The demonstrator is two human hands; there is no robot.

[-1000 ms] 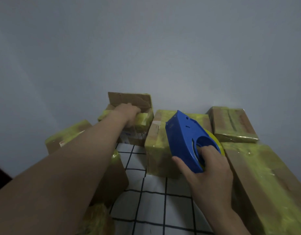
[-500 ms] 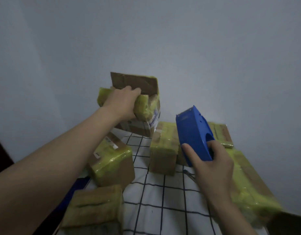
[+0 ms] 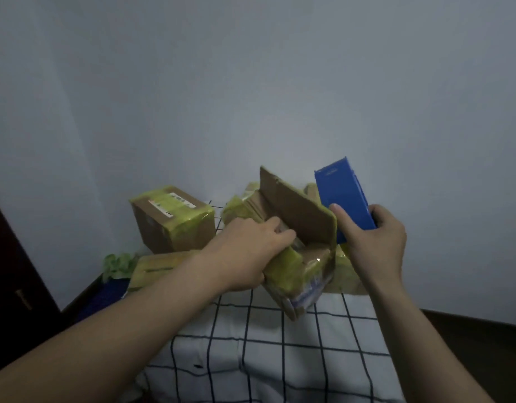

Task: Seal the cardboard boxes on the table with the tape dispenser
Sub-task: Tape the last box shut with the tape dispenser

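The open box (image 3: pixel 297 219) is made of matt brown cardboard and is partly wrapped in glossy yellowish tape (image 3: pixel 282 266). The tape dispenser (image 3: pixel 342 196) is moulded in smooth blue plastic. A matt white cloth (image 3: pixel 265 365), gridded with dark lines, is spread beneath.

the near bench (image 3: pixel 265 359), under a white checked cloth, lies bare between the forearms. yellow-taped brown cardboard boxes (image 3: pixel 175 225) crowd its far left. the upright brown flap (image 3: pixel 300 219) of the open cardboard box (image 3: pixel 291 274) stands between the left hand (image 3: pixel 248 254) and the blue plastic tape dispenser (image 3: pixel 342 196).
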